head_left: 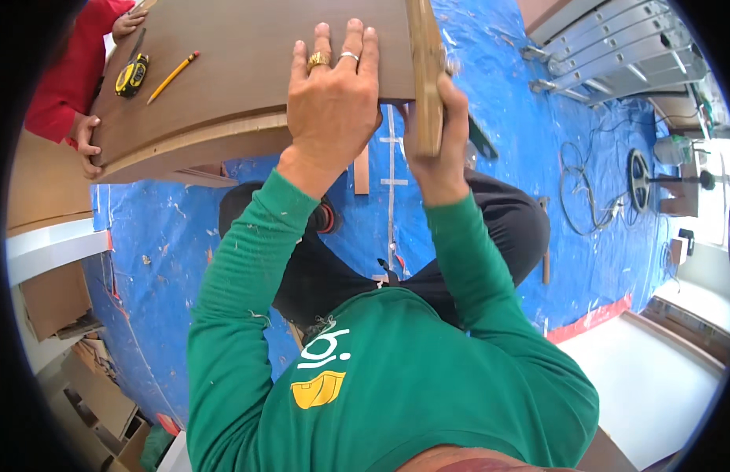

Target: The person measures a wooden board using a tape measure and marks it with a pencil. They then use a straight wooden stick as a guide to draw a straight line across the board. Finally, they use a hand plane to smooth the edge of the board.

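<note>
My left hand [333, 106] lies flat on a brown panel [231, 55], fingers stretched out and rings on two of them. At the panel's right end a wooden strip [426, 86] stands along the edge. My right hand [450, 149] is closed around the near end of that strip, its fingers on the right side; part of the hand is hidden behind the wood. A yellow and black tape measure [131, 75] and a yellow pencil [174, 77] rest on the panel's left part. Another person's hands [86, 145], in red sleeves, touch the panel's left end.
Blue plastic sheeting [156, 259] covers the floor. A folded metal ladder [616, 47] lies at the upper right, with a cable [581, 197] and a black wheel-like thing [638, 181] nearby. A dark flat piece [483, 140] shows beyond my right hand. Cardboard and wood pieces [97, 385] lie at lower left.
</note>
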{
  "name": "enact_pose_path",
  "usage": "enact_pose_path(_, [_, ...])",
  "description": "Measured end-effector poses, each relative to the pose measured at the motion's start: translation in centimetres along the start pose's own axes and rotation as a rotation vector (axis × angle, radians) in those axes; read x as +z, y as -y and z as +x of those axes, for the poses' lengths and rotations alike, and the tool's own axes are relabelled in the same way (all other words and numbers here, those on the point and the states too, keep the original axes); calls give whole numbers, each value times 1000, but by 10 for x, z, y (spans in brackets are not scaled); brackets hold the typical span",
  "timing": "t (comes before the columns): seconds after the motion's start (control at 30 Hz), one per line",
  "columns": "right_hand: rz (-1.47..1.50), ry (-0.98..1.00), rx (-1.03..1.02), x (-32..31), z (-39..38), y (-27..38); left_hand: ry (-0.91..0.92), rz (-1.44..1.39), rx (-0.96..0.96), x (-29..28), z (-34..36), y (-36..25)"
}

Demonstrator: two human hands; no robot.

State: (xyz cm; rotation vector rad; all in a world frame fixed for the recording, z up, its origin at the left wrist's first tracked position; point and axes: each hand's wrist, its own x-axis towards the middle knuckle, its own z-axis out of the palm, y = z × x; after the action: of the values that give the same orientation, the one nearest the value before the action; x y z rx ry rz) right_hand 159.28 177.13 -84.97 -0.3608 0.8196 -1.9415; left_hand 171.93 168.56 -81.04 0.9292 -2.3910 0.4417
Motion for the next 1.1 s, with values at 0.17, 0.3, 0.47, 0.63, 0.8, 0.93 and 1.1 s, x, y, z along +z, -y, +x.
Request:
enact_pose_path(0.17, [-108, -17, -52, 3, -71, 5, -11, 18, -7, 10, 4, 0])
enact_pose_path(0.3, [-63, -9, -47, -2, -44, 4, -33, -55, 19, 5, 7, -4])
enact_pose_path(0.47, [51, 29, 15, 4, 26, 9, 52, -53, -18, -7, 7, -6])
enact_pose_path(0.63, [51, 144, 5, 12, 134, 12, 2, -89, -7, -5, 11, -4])
enact_pose_path(0.8, [37, 159, -104, 21, 263, 11, 5, -86, -8, -7, 9, -1])
enact_pose_path(0.93, [88, 179, -166, -22, 292, 11, -14, -112, 23, -6, 19, -6])
enact_pose_path(1.1, [46, 155, -13, 5, 117, 5, -34, -57, 10, 0, 8, 1])
